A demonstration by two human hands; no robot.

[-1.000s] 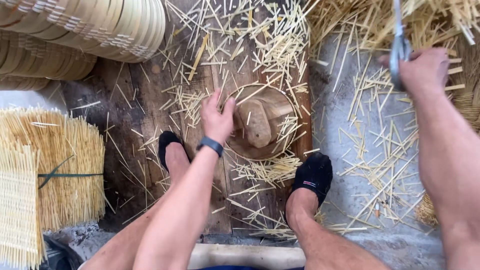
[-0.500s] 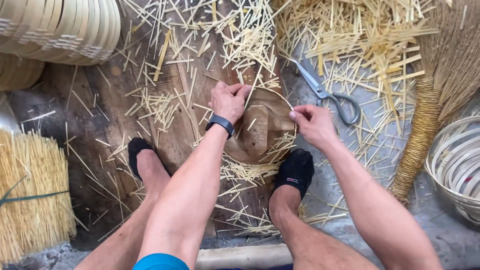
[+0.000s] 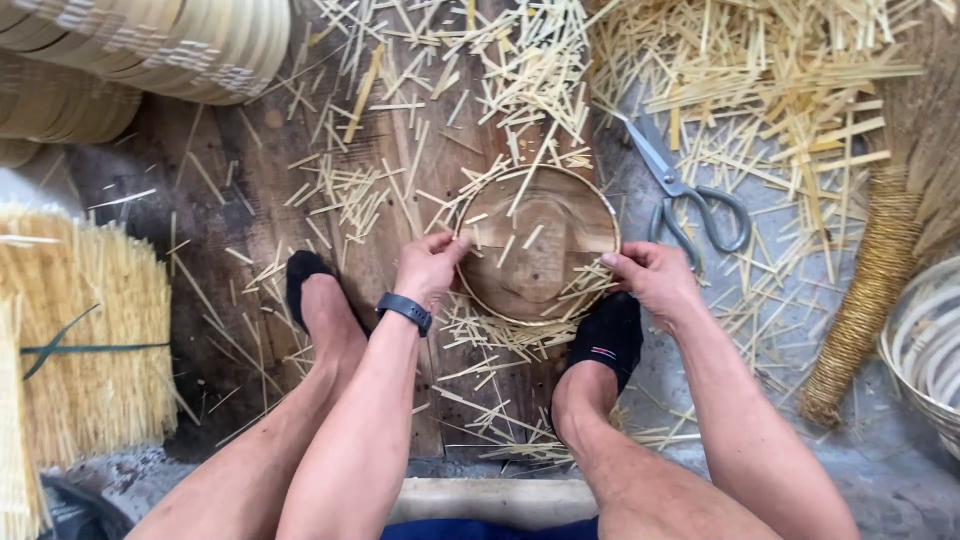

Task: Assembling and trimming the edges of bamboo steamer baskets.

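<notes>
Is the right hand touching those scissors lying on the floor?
Apart. The head view shows the right hand gripping the round hoop, with bare floor between it and the scissors.

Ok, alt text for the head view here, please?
Seen from above, a person's left hand and right hand grip opposite sides of a thin round bamboo hoop over a wooden block. Scissors lie to its right among scattered bamboo offcuts.

scissors (image 3: 690, 205), perhaps a broom (image 3: 868, 300), tied straw bundle (image 3: 85, 340), stacked hoops (image 3: 150, 40)
</notes>
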